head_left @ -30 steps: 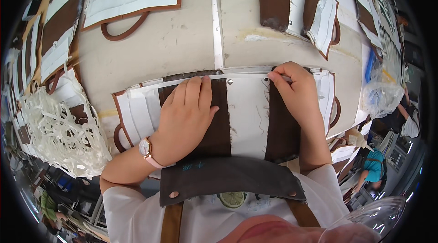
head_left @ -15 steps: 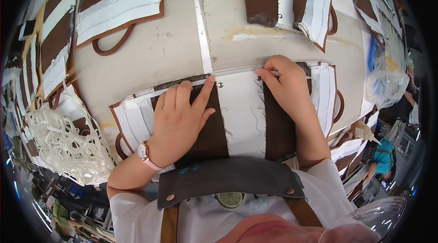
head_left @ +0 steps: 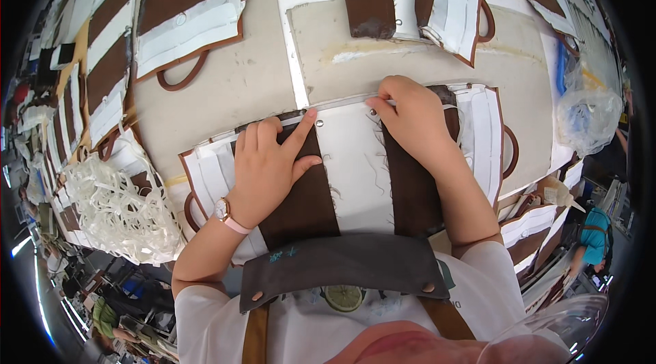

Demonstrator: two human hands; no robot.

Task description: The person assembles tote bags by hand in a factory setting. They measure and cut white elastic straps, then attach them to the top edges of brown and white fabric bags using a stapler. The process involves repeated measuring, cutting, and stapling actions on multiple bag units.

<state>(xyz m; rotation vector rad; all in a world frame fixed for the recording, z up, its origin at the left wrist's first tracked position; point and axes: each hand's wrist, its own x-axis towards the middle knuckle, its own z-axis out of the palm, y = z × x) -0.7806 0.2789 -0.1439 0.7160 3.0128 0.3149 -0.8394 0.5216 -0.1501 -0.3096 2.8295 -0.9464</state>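
Pressing flat with left hand [head_left: 268,169], fingers loosely spread, on brown strip [head_left: 301,193] of white bag panel [head_left: 352,159] lying on worktable [head_left: 225,84]; right hand [head_left: 410,118] fingertips pinching thin white strip [head_left: 335,102] along panel's top edge

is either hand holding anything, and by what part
The right hand pinches a thin white strip at the top edge of the brown and white panel. The left hand only presses flat on it.
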